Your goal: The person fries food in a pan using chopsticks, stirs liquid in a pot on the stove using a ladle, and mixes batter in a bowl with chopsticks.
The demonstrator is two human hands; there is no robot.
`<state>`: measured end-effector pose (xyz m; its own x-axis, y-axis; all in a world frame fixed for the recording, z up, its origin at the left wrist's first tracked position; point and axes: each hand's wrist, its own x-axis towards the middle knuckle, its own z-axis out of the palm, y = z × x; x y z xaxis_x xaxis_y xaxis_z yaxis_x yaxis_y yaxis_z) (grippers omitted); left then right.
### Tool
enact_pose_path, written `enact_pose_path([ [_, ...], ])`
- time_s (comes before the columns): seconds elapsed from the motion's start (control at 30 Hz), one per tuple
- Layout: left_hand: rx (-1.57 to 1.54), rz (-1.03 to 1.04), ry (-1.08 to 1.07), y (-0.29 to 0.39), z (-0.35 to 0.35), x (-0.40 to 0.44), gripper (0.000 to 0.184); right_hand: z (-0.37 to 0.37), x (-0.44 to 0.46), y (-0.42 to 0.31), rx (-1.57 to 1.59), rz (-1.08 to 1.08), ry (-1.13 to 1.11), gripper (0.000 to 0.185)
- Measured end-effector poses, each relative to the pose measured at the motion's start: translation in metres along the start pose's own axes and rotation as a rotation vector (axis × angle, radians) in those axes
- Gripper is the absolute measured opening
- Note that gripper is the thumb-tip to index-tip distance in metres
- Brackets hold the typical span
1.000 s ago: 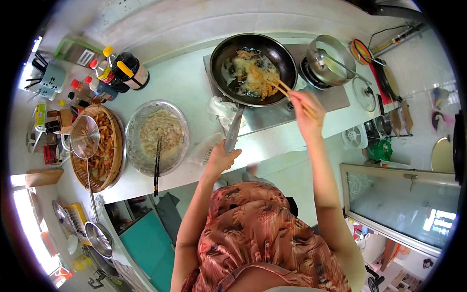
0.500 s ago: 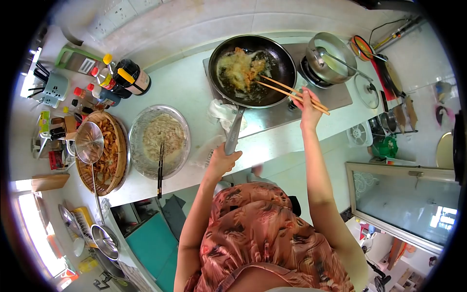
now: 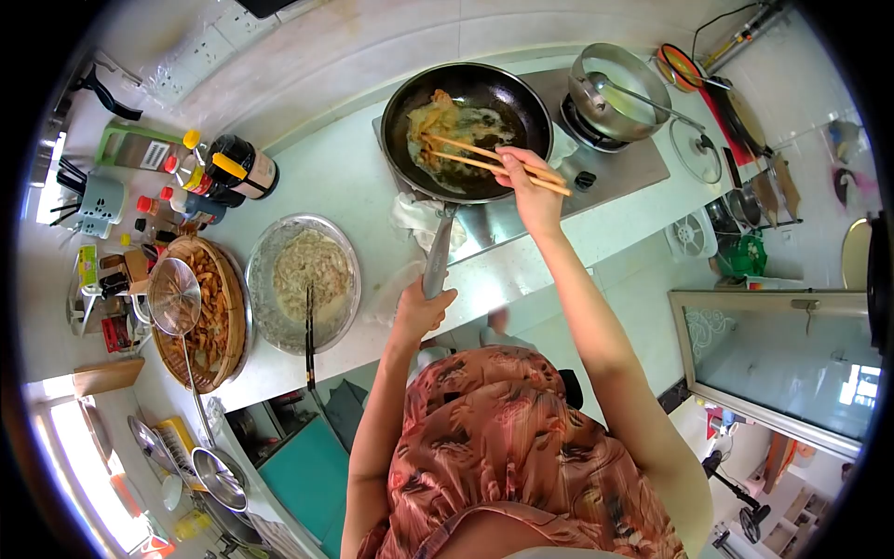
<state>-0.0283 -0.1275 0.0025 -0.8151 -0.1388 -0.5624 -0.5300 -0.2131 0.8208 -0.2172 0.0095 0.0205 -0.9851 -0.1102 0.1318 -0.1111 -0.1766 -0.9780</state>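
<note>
My left hand [image 3: 424,307] is closed around the grey handle of a dark frying pan [image 3: 521,121] on the stove. Between the fingers of my right hand [image 3: 533,191] is a pair of wooden chopsticks [image 3: 494,162], slanting down to the left into the pan. Their tips touch golden fried food [image 3: 433,130] gathered along the pan's left side in bubbling oil. A white cloth [image 3: 414,212] lies under the pan's near edge. To the left stands a metal bowl [image 3: 265,307] of pale batter mixture, with dark chopsticks [image 3: 310,340] resting in it.
A wicker basket [image 3: 228,368] of fried pieces sits at the left, a wire skimmer [image 3: 174,296] over its edge. Sauce bottles [image 3: 240,168] stand behind. Right of the pan are a steel pot [image 3: 610,121] with a ladle and a glass lid [image 3: 696,154].
My right hand and the chopsticks have moved left across the pan. The fried food has shifted toward the pan's left side. My left hand keeps its hold on the handle.
</note>
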Motion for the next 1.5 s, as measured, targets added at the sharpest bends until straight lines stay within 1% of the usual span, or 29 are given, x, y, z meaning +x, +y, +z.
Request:
enact_pose_path([
  [0.03,0.003,0.005,0.002,0.000,0.000,0.000,0.043,-0.002,-0.003,-0.003,-0.022,0.002,-0.021,0.014],
  [0.07,0.005,0.011,0.005,-0.001,0.000,0.000,0.043,-0.010,-0.005,-0.006,-0.081,-0.003,-0.073,0.020],
  [0.17,0.014,0.009,0.006,-0.001,-0.001,0.001,0.042,-0.023,-0.004,-0.031,-0.161,-0.021,-0.014,0.016],
  [0.2,0.024,0.009,0.004,-0.001,-0.002,0.001,0.042,-0.026,-0.004,-0.035,-0.153,-0.037,0.006,0.018],
  [0.33,0.038,0.014,-0.009,-0.001,-0.003,0.002,0.042,-0.021,0.003,-0.023,-0.010,-0.034,0.043,0.020],
  [0.47,0.013,0.024,0.013,-0.002,-0.002,0.000,0.040,-0.012,0.002,-0.008,-0.026,-0.134,0.159,0.020],
  [0.57,0.038,0.006,0.005,0.001,-0.002,0.000,0.040,-0.017,0.012,-0.001,-0.056,-0.108,0.170,0.019],
  [0.6,0.043,0.002,0.008,0.001,-0.002,0.001,0.039,-0.014,0.017,0.004,-0.040,-0.133,0.189,0.016],
  [0.7,0.048,0.000,0.012,-0.001,-0.002,0.002,0.035,-0.013,0.020,0.011,-0.144,-0.081,0.094,0.020],
  [0.8,0.026,0.004,0.021,-0.006,-0.004,0.002,0.030,-0.023,0.018,0.001,-0.275,-0.120,0.077,0.017],
  [0.87,0.018,-0.003,0.022,-0.007,-0.003,0.004,0.027,-0.033,0.015,-0.012,-0.335,-0.157,0.071,0.017],
  [0.97,0.063,-0.007,0.006,-0.005,-0.004,0.005,0.026,-0.039,0.008,-0.027,-0.505,-0.287,0.071,0.016],
  [1.0,0.059,-0.001,0.008,-0.006,-0.003,0.006,0.026,-0.032,0.004,-0.033,-0.445,-0.285,0.073,0.016],
  [1.1,0.060,0.011,0.018,-0.008,-0.004,0.006,0.026,-0.010,-0.002,-0.027,-0.243,-0.151,-0.005,0.013],
  [1.13,0.062,0.015,0.020,-0.008,-0.004,0.005,0.027,-0.007,-0.002,-0.019,-0.204,-0.135,-0.066,0.013],
  [1.23,0.100,0.012,0.019,-0.005,-0.006,0.004,0.028,-0.007,-0.001,-0.002,-0.213,-0.057,-0.122,0.017],
  [1.37,0.146,-0.006,0.025,0.001,-0.011,0.001,0.031,-0.029,-0.003,-0.022,-0.310,-0.055,-0.031,0.017],
  [1.4,0.145,-0.015,0.026,0.001,-0.011,0.002,0.031,-0.031,-0.003,-0.026,-0.353,-0.096,-0.009,0.017],
  [1.5,0.142,-0.030,0.025,0.002,-0.011,0.002,0.031,-0.021,0.002,-0.027,-0.351,-0.180,-0.057,0.017],
])
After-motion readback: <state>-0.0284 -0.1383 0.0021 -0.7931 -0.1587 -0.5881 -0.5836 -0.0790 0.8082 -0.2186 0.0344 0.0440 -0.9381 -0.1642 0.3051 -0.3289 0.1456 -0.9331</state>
